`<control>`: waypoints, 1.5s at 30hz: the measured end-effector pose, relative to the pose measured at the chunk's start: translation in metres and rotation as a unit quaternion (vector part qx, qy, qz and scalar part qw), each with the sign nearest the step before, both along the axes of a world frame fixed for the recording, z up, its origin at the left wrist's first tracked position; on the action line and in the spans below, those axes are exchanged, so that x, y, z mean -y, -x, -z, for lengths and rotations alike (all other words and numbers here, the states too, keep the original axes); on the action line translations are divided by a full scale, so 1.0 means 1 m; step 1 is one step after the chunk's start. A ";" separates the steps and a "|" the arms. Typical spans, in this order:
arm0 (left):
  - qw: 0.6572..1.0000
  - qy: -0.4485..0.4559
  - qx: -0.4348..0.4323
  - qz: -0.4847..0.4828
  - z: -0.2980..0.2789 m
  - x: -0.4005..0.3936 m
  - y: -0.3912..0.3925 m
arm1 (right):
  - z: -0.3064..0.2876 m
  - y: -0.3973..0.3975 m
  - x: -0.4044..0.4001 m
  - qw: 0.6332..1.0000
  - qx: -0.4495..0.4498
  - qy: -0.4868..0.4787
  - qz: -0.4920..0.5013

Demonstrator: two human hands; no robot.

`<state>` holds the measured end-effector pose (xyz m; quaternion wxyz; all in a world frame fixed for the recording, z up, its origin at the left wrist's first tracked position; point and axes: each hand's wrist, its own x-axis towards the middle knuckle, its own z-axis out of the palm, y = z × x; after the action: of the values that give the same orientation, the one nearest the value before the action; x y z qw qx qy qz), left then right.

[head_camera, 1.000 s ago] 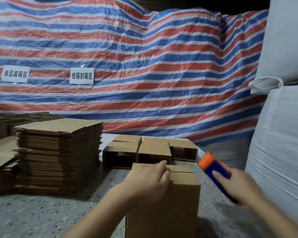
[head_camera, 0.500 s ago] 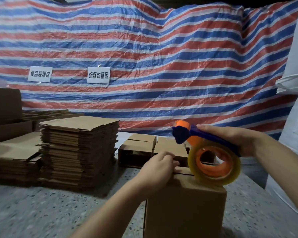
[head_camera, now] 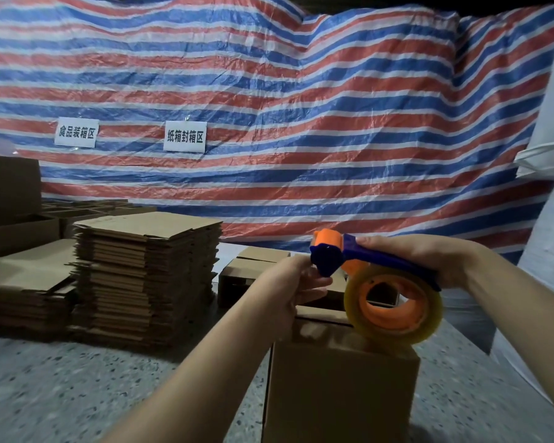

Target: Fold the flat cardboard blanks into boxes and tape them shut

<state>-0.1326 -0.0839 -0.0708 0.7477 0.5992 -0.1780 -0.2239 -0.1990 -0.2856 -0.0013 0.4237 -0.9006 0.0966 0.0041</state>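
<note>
Since half a second ago: left hand (head_camera: 296,281) lifted off the top flaps, fingers now pinching at the blue nose of the orange-and-blue plastic tape dispenser (head_camera: 349,255), whether on a tape end cannot be told. Right hand (head_camera: 429,260) clamped around the dispenser's blue handle as before, the glossy clear tape roll (head_camera: 394,306) on its orange hub resting on the far top edge of the upright brown corrugated cardboard box (head_camera: 339,388). Box standing nearest on the speckled grey stone-like tabletop (head_camera: 77,394), flaps closed, seam partly hidden. Behind it, several open small brown cardboard boxes (head_camera: 247,273); to the left, tall stack of flat cardboard blanks (head_camera: 147,273), ragged layered edges. Farthest back, crinkled red, white and blue striped tarpaulin (head_camera: 301,123) carrying two white paper signs, "食品装箱区" (head_camera: 76,133) and "纸箱封箱区" (head_camera: 185,136).
</note>
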 end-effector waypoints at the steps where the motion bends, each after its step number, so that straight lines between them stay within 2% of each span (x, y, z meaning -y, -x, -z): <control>1: 1.000 -0.003 -0.002 -0.004 0.000 0.001 -0.001 | -0.001 -0.001 0.000 1.000 -0.005 0.002 -0.001; 5: 0.997 -0.021 -0.001 -0.077 0.009 0.003 -0.008 | -0.008 -0.007 -0.001 0.999 -0.040 0.035 -0.004; 10: 0.981 0.056 -0.079 -0.165 0.027 0.002 -0.022 | -0.023 -0.005 0.006 0.992 -0.105 0.073 0.018; 15: 0.958 0.101 -0.134 -0.231 0.032 0.007 -0.020 | -0.024 -0.007 0.005 0.986 -0.122 0.104 0.040; 19: 0.929 0.215 -0.179 -0.243 0.033 -0.001 -0.012 | -0.026 -0.022 -0.010 0.978 -0.136 0.153 0.051; 21: 0.932 0.225 -0.169 -0.229 0.037 -0.009 -0.010 | -0.026 -0.026 -0.014 0.975 -0.136 0.168 0.050; 22: 0.943 0.198 -0.141 -0.228 0.043 -0.013 -0.010 | -0.025 -0.027 -0.015 0.975 -0.139 0.169 0.048; 24: 0.968 0.092 -0.030 -0.230 0.057 -0.023 -0.016 | -0.024 -0.028 -0.018 0.973 -0.148 0.173 0.045; 26: 0.977 0.029 0.044 -0.206 0.072 -0.033 -0.022 | -0.024 -0.029 -0.019 0.971 -0.148 0.178 0.050; 34: 0.997 0.067 0.027 0.033 0.098 -0.061 -0.035 | -0.021 -0.029 -0.021 0.977 -0.136 0.155 0.046; 37: 0.998 0.049 0.008 0.038 0.100 -0.062 -0.035 | -0.020 -0.030 -0.022 0.977 -0.137 0.154 0.046; 45: 0.999 -0.010 0.008 -0.036 0.094 -0.055 -0.038 | -0.021 -0.035 -0.025 0.974 -0.152 0.167 0.035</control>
<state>-0.0941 -0.0284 -0.1645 0.7479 0.6144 -0.1599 -0.1938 -0.1645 -0.2610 0.0197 0.2479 -0.9434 0.1908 0.1097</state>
